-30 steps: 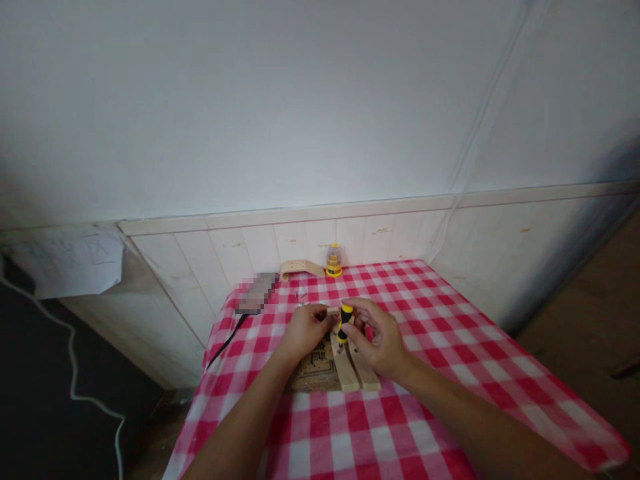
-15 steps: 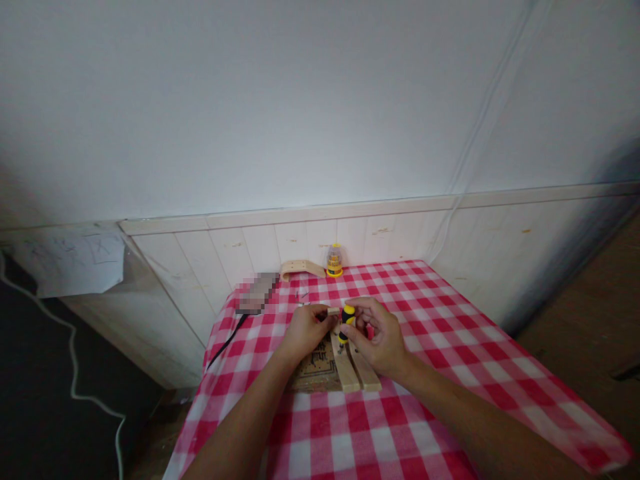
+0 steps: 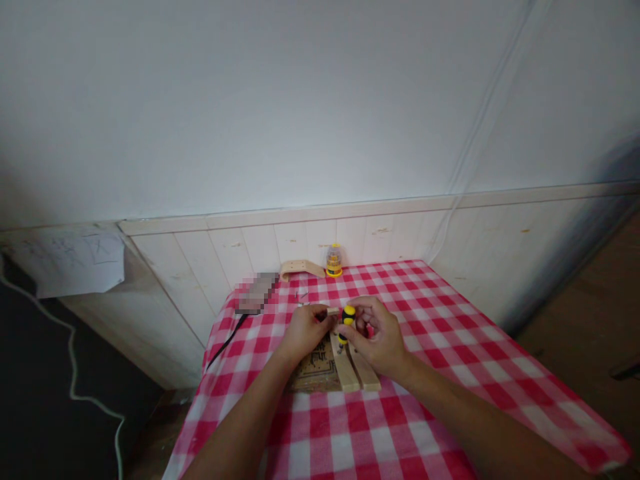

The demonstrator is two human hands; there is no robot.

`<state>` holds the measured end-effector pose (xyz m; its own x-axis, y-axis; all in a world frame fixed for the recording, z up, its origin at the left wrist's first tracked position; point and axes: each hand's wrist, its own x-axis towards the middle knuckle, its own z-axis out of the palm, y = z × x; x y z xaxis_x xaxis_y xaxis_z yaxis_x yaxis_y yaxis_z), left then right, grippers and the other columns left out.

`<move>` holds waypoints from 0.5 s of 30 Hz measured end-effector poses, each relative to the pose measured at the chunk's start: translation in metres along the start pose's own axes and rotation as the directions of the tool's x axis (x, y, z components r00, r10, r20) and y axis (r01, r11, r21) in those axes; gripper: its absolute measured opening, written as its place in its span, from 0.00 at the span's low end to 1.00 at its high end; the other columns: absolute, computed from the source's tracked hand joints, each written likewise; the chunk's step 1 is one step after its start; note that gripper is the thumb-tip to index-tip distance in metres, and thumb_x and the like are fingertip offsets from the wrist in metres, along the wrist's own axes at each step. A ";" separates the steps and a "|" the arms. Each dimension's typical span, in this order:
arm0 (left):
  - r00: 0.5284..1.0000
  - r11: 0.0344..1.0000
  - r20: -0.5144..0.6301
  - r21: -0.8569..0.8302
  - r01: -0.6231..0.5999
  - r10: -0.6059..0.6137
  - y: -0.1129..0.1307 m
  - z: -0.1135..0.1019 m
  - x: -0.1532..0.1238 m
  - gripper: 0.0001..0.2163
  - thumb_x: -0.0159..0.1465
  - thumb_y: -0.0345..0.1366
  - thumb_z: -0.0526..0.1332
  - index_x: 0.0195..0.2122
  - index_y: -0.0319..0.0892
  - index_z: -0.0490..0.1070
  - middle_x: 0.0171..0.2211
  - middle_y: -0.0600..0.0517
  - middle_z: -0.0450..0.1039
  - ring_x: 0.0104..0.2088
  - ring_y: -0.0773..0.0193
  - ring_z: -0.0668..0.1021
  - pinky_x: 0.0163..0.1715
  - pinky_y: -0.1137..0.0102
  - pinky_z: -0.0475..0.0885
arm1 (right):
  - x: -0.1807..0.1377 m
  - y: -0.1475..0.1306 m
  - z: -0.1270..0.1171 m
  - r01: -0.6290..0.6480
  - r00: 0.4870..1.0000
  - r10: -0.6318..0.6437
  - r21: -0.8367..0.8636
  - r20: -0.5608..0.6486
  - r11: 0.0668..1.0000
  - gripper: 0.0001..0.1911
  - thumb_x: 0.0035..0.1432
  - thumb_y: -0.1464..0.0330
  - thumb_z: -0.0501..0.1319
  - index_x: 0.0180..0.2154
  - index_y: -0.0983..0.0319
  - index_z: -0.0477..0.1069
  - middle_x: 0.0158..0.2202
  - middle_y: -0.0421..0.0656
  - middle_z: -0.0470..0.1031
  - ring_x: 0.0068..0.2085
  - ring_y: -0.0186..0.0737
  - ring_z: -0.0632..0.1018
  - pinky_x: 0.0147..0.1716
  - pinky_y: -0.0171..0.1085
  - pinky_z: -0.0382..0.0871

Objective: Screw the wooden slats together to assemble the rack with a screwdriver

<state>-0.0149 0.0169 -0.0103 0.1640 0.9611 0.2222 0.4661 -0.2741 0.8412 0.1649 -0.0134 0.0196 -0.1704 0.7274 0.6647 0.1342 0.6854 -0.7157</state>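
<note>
My right hand grips a short yellow-and-black screwdriver between thumb and fingers. It stands nearly upright, its tip down at a wooden strip. With my left hand I pinch the far end of that same strip. A second wooden strip lies close beside it on the right, partly under my right hand. Beneath them is a brown board with dark printed marks. The exact contact of the screwdriver's tip is too small to make out.
At the back of the red-and-white checked table stand a curved wooden piece and a clear, yellow-based container. A few small dark bits lie behind my left hand. A blurred-out flat object with a black strap sits at left.
The screwdriver's handle has turned slightly in my right hand, and the fingers have shifted a little. My left hand stays in place on the strip.
</note>
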 end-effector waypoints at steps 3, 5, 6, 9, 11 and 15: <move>1.000 1.000 0.001 0.000 0.007 -0.007 0.000 0.000 0.000 0.12 0.60 0.41 0.60 0.27 0.39 0.76 0.25 0.52 0.77 0.28 0.63 0.75 0.30 0.72 0.67 | 0.000 0.000 0.001 -0.015 1.000 0.015 0.018 -0.005 1.000 0.16 0.54 0.67 0.68 0.43 0.58 0.67 0.27 0.35 0.69 0.21 0.30 0.68 0.19 0.29 0.63; 1.000 1.000 0.004 0.005 0.012 -0.012 0.001 0.000 -0.001 0.12 0.60 0.41 0.60 0.27 0.39 0.76 0.25 0.52 0.77 0.28 0.63 0.75 0.30 0.72 0.67 | -0.001 0.000 0.001 -0.027 1.000 0.027 0.035 0.000 0.999 0.16 0.55 0.66 0.68 0.44 0.58 0.66 0.28 0.36 0.71 0.22 0.31 0.71 0.20 0.30 0.66; 1.000 1.000 0.006 0.007 0.013 -0.013 0.001 0.000 -0.001 0.11 0.60 0.41 0.60 0.27 0.39 0.76 0.25 0.52 0.77 0.28 0.63 0.75 0.30 0.72 0.67 | -0.002 0.000 0.002 -0.033 0.999 0.033 0.043 0.001 0.999 0.17 0.55 0.66 0.68 0.44 0.58 0.66 0.29 0.38 0.72 0.23 0.32 0.72 0.21 0.31 0.68; 1.000 1.000 0.005 0.006 0.010 -0.010 0.003 -0.001 -0.001 0.11 0.61 0.41 0.60 0.28 0.39 0.77 0.26 0.51 0.78 0.29 0.63 0.76 0.30 0.72 0.67 | -0.003 0.000 0.003 -0.051 0.999 0.051 0.070 0.010 0.996 0.17 0.55 0.67 0.67 0.45 0.57 0.65 0.32 0.40 0.75 0.27 0.36 0.77 0.24 0.32 0.72; 1.000 1.000 0.008 -0.009 0.006 -0.006 0.002 -0.001 -0.001 0.11 0.60 0.41 0.61 0.29 0.39 0.78 0.27 0.51 0.79 0.30 0.62 0.77 0.30 0.72 0.67 | -0.004 0.001 0.004 -0.056 0.998 0.055 0.087 0.014 0.995 0.17 0.56 0.68 0.67 0.45 0.57 0.65 0.32 0.40 0.76 0.28 0.36 0.78 0.24 0.32 0.72; 1.000 1.000 0.018 -0.023 -0.006 0.007 0.001 -0.001 0.000 0.11 0.60 0.41 0.61 0.30 0.39 0.79 0.27 0.51 0.79 0.31 0.61 0.77 0.33 0.70 0.70 | -0.003 0.004 0.004 -0.033 0.999 0.031 0.076 0.029 0.997 0.17 0.56 0.67 0.68 0.47 0.57 0.70 0.34 0.42 0.78 0.29 0.36 0.78 0.27 0.33 0.74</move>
<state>-0.0154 0.0165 -0.0088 0.1828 0.9584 0.2190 0.4452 -0.2793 0.8508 0.1617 -0.0131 0.0140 -0.1947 0.7470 0.6356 0.0656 0.6565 -0.7515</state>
